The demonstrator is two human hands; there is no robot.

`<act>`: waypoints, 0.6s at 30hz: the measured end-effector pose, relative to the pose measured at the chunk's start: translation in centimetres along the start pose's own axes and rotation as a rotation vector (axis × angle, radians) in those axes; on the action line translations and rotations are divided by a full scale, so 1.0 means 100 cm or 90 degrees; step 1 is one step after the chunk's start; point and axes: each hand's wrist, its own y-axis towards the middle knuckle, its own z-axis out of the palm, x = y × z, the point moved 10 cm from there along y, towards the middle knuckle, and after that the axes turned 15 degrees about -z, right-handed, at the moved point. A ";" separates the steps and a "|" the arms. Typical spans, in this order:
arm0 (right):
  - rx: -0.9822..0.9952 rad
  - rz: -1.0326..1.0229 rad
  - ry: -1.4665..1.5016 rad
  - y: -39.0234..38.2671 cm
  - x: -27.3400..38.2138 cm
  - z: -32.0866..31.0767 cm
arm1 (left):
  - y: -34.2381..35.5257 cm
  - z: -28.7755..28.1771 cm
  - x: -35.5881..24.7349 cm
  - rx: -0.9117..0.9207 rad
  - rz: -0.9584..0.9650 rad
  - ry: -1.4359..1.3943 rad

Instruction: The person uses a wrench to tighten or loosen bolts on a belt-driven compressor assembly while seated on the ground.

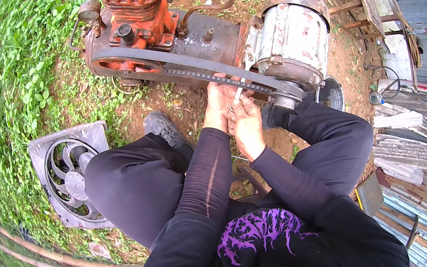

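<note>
An air compressor has a rusty tank (204,37), an orange finned pump head (139,19) and a worn white electric motor (290,37). A black drive belt (179,60) loops from the orange flywheel (127,66) to the motor pulley (285,98). My left hand (216,104) is at the belt's lower run, fingers curled and partly hidden behind it; what they grip is unclear. Close beside it, my right hand (247,126) is closed round a slim silver tool (239,91), which points up toward the belt. The tool's far end is hard to make out.
A grey radiator fan in its shroud (73,181) lies on the grass by my left knee. Corrugated metal sheets (418,157) and wooden pieces are stacked at right. A thin metal rod (240,158) lies below my hands. Wooden poles (61,264) cross the lower left.
</note>
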 end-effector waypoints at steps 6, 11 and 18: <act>-0.017 0.018 -0.031 0.006 -0.011 -0.001 | -0.008 0.001 0.004 -0.039 -0.009 0.037; 0.061 -0.055 -0.042 0.036 -0.026 0.042 | -0.026 0.006 0.000 -0.087 0.071 0.028; -0.043 0.042 0.123 0.019 -0.038 0.021 | -0.024 -0.002 0.007 -0.076 0.030 0.039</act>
